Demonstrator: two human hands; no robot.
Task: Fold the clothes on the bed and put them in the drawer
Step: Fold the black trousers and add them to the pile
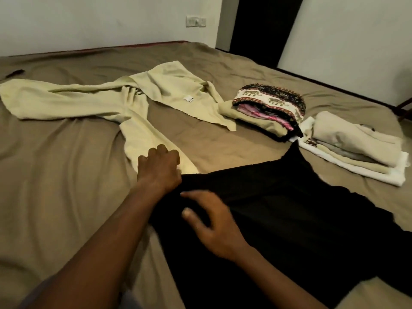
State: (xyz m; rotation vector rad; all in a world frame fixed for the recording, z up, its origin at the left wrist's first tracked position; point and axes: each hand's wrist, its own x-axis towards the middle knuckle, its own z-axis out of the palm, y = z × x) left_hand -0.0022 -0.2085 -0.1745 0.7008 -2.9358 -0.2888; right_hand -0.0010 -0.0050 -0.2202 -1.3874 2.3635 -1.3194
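White-walled bedroom, dark doorway (pixel 265 25) at the back, and a wide bed (pixel 66 186) in an olive-tan sheet fills the view. No drawer in sight. The black garment (pixel 301 230) is the piece in hand: it lies nearest me, centre to right. Its far edge runs from my left knuckles out to the right, rising toward the folded piles, and the rest of the cloth drops toward me and off the bottom of the view. My left hand (pixel 159 168) sits at the far-left corner of that edge, knuckles up and fingers curled under. The fingertips are hidden, but I judge they're gripping the black cloth, not the pale one beside it. My right hand (pixel 211 224) lies flat on the black cloth just to the near right of the left, fingers loose and spread, gripping nothing, a bit blurred. The next fold turns on that far edge: left hand is already on its end, right hand is nearer the middle, free to pin or smooth. The pale green garment (pixel 93 99) is unfolded, sprawled across the far left, its lower tail right beside my left hand. Two folded stacks are at far right: the elephant-print pile (pixel 269 101) and the beige-and-white pile (pixel 347 141), the black cloth's far tip reaching between them.
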